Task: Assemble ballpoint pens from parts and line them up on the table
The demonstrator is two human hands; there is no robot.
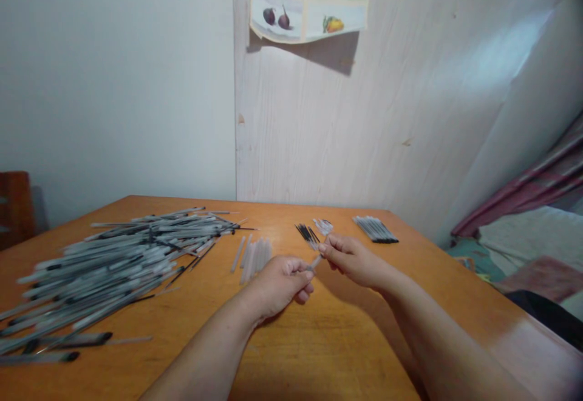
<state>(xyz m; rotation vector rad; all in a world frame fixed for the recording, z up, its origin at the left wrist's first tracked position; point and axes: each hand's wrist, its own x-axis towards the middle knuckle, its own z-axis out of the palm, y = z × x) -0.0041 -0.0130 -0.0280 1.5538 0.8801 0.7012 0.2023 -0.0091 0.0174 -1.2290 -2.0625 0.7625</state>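
Note:
In front of me, over the middle of the table, my left hand is closed around a slim translucent tube, which looks like a pen barrel. At the tube's far end my right hand pinches with thumb and fingertips; a small part there is mostly hidden by the fingers. Just beyond my left hand lies a row of similar frosted tubes. Behind my right hand are several thin black sticks with pale ends, and a little group of small clear pieces.
A big loose heap of grey-white tubes with black ends covers the left of the wooden table. At the back right lies a neat row of black-ended tubes. A wall stands behind, a chair at far left.

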